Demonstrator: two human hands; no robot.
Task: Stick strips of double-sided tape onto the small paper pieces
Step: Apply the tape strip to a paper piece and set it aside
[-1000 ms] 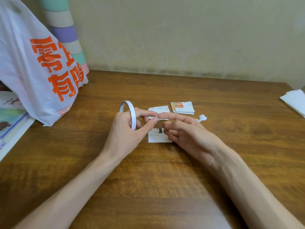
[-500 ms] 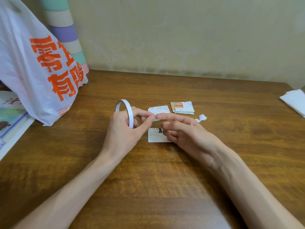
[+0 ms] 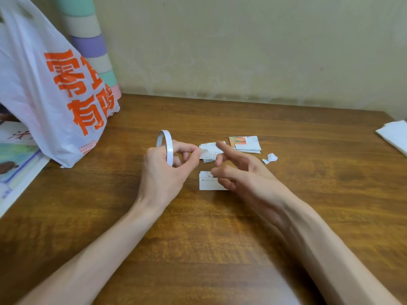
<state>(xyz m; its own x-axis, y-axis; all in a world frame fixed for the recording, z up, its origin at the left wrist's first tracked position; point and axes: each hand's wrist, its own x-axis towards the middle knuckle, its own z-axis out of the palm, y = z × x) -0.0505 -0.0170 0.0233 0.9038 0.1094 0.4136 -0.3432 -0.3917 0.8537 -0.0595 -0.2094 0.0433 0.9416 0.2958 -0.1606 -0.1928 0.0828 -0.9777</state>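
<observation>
On the white plastic bag [image 3: 26, 84] to your left you can read large orange Chinese characters: 零 at the top and 有 below it, with two more beside them partly creased. The small orange print beneath, and the fine print on the paper pieces [image 3: 211, 150], is too small to read.

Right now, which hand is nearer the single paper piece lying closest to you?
Right. The right hand overlaps the paper piece at its right edge; the left hand, holding the tape roll, sits apart to its left.

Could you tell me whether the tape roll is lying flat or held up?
Held up: the left hand grips the tape roll on edge.
</observation>
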